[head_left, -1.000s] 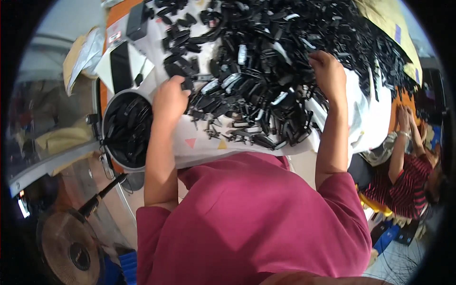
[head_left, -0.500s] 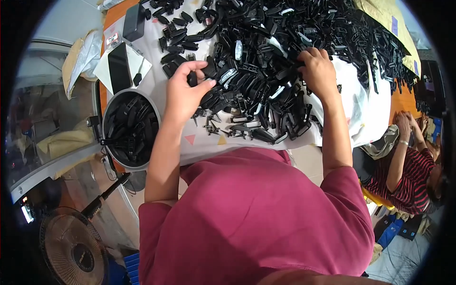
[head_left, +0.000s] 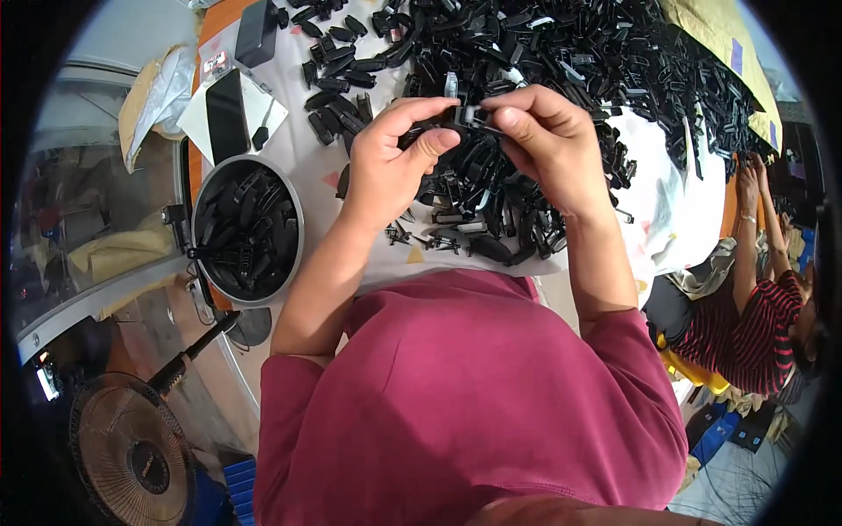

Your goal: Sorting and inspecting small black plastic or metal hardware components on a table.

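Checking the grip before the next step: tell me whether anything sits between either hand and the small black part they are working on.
Nothing visible does. The left hand and right hand both pinch the black part directly, above the pile.

small black plastic part (head_left: pixel 456 118) | dark, glossy, with a pale tip at its right end | lying roughly level, lifted clear of the tabletop | pinched from both sides between thumbs and fingers (head_left: pixel 438 138) | directly above heap of black parts (head_left: pixel 561 61), mostly loose, jumbled, spread across white sheet
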Demonstrator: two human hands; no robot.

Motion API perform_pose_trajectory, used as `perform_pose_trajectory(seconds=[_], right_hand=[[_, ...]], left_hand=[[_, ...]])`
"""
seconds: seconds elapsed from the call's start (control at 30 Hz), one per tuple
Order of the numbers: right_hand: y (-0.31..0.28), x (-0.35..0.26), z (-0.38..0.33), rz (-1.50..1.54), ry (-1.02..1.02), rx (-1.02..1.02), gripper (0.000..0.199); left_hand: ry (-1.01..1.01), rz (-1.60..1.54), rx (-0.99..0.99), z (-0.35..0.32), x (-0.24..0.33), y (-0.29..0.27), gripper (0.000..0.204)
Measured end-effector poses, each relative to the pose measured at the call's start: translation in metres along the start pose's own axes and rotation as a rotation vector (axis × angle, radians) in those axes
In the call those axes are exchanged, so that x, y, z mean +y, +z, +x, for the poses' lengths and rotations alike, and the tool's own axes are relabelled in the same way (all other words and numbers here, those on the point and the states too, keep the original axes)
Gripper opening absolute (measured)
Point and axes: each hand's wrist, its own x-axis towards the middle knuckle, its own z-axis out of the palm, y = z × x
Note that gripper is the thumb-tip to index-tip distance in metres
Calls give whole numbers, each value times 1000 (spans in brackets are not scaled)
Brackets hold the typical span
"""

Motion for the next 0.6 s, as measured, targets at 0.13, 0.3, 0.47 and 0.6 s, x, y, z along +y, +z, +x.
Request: perform_pose_trajectory(seconds=[0.13, 0.3, 0.47, 0.6], right_hand=[[2, 5, 0, -31, -15, 24, 11], [2, 7, -4, -125, -27, 21, 10], [-6, 10, -3, -202, -23, -65, 9], [6, 19, -11, -78, 3, -4, 9]], left_hand=[[32, -33, 13, -7, 4, 1, 24], [64, 90, 77, -12, 4, 3, 24], [411, 542, -17, -10, 20, -6, 25], [308, 367, -46, -12, 16, -8, 25]])
